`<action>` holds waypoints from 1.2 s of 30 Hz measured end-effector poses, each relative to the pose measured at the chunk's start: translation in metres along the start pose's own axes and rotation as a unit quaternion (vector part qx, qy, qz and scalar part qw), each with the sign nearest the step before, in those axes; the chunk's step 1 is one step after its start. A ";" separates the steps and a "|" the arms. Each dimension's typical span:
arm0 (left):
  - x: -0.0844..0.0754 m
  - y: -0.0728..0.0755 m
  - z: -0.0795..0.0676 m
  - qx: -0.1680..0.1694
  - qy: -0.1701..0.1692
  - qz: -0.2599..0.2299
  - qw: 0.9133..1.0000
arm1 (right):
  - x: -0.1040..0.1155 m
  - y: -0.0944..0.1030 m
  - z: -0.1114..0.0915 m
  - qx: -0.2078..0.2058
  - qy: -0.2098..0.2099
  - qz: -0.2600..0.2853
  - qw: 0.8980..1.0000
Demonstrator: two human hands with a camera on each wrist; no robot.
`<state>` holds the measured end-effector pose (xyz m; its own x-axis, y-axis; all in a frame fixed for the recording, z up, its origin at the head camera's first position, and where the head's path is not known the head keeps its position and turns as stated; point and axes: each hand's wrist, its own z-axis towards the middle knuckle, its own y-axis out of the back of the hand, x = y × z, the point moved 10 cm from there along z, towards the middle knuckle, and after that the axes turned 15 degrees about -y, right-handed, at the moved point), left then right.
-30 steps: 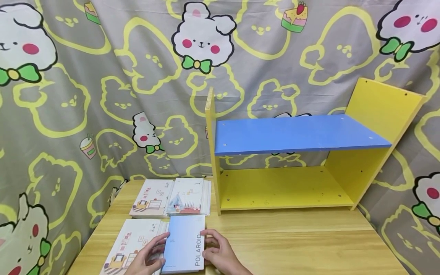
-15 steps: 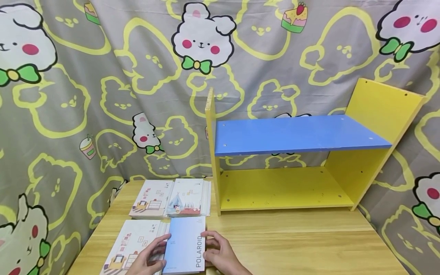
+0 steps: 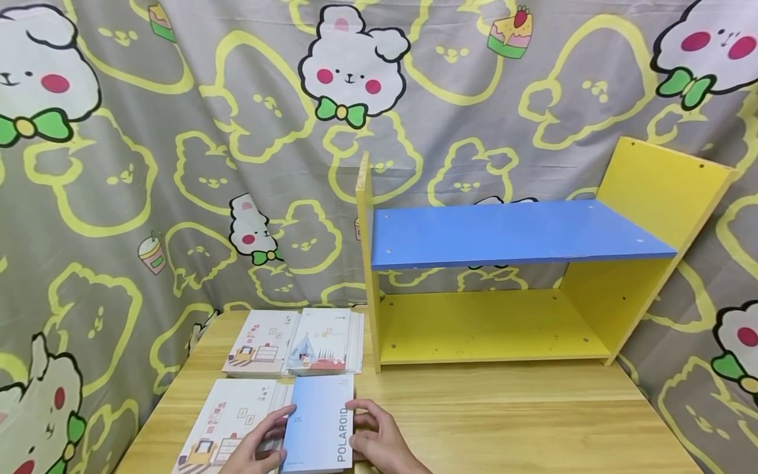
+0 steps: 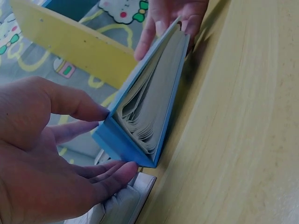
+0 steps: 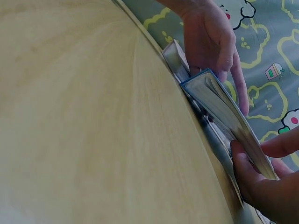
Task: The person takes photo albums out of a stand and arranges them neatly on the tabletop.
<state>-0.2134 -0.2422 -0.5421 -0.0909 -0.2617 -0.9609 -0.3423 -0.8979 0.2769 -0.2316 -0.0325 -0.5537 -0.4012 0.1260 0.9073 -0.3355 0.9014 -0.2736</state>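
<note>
A blue-and-white photo album with POLAROID along its cover lies at the front, face up. My left hand grips its left side; in the left wrist view, the thumb is at the upper edge of the blue spine and fingers are at the lower edge. From the other side my right hand pinches the right edge between thumb and fingers. The right wrist view shows the album's pages between its covers. Beside the left hand lies a white album with a drawn room on its cover, partly hidden by that hand.
Behind are two more white stacks: one with a room drawing, the other with a tent drawing. A yellow shelf unit with a blue board stands at right on the wooden table. A patterned curtain hangs behind.
</note>
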 end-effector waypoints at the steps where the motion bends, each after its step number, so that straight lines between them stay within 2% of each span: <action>1: 0.000 0.000 0.000 0.001 0.001 0.000 1.000 | 0.000 0.000 0.000 0.002 0.001 0.001 1.000; 21: 0.004 -0.001 0.002 -0.006 0.007 0.017 1.000 | -0.001 0.000 0.005 0.004 -0.010 -0.019 1.000; 28: 0.002 -0.003 0.000 0.003 0.002 0.003 1.000 | 0.004 0.004 0.004 -0.014 -0.012 -0.076 0.997; 36: 0.000 -0.002 0.000 0.004 -0.006 0.015 1.000 | 0.014 0.010 0.001 -0.041 0.034 -0.158 0.986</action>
<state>-0.2123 -0.2405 -0.5425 -0.1131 -0.2835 -0.9523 -0.3476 -0.8866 0.3052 -0.2411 -0.0218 -0.5440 -0.2286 -0.1408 0.9633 -0.3634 0.9303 0.0498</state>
